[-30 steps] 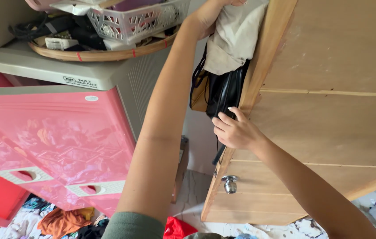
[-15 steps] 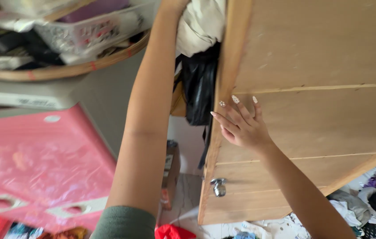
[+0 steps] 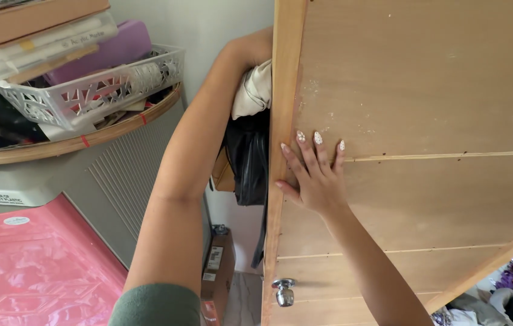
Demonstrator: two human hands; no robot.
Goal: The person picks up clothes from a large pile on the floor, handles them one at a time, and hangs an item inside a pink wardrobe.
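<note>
Nearest to us, our right hand [image 3: 314,175] now lies flat and open against the wooden door [image 3: 425,121], fingers spread, thumb at the door's edge; a second ago it was curled at that edge, touching the black bag [image 3: 249,160], so it has let go of the bag and shifted onto the panel, which reads to us as steadying the door while the other arm works behind it. The view has also swung, so the door stands nearly upright in the picture. Our left arm reaches up beside the door's edge, and its hand [image 3: 261,47] has slipped behind the door near the cream cloth [image 3: 253,90]; we cannot tell whether it is closed on anything, since the edge hides the fingers. The cream cloth hangs just above the black bag, both tucked between the door and the wall. Counting: one door with one metal knob [image 3: 283,292], one black bag, one cream cloth, one cardboard box [image 3: 217,274] on the floor below. Farther left stands one pink plastic drawer cabinet [image 3: 33,265] with a grey top, and on it one round woven tray [image 3: 87,137] carrying one white lattice basket [image 3: 96,90].
</note>
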